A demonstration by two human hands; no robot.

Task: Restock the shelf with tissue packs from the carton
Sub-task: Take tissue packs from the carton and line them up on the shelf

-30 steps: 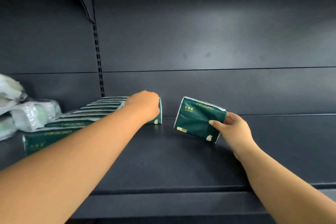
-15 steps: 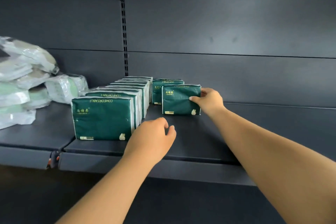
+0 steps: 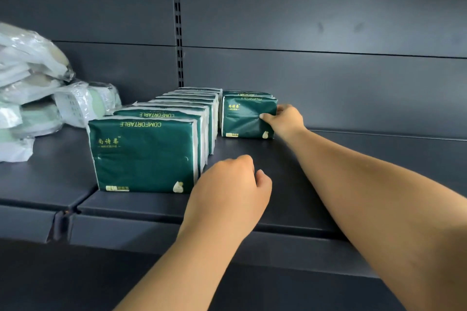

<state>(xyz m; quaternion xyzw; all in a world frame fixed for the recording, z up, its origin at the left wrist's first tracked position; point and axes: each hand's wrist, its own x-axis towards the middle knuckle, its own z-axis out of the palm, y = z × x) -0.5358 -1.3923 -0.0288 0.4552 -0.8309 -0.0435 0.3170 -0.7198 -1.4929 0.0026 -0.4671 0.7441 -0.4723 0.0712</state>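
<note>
Right hand: at about 1 o'clock from the frame centre, thumb on the green front face and fingers behind the right edge of the front tissue pack, grasping it.
Front tissue pack: upright on the shelf, touching a second green pack directly behind it, near the back panel.
Left hand: at 6 o'clock from that pack, over the shelf's front part, fingers loosely curled and holding nothing; just beside the nearest pack of the row, contact cannot be told.
Row of tissue packs: at 9 o'clock from the left hand, upright, face to back, running from the shelf's front edge toward the back panel.
Clear-wrapped packs: piled at 9 o'clock on the neighbouring shelf section, well apart from the hands.
</note>
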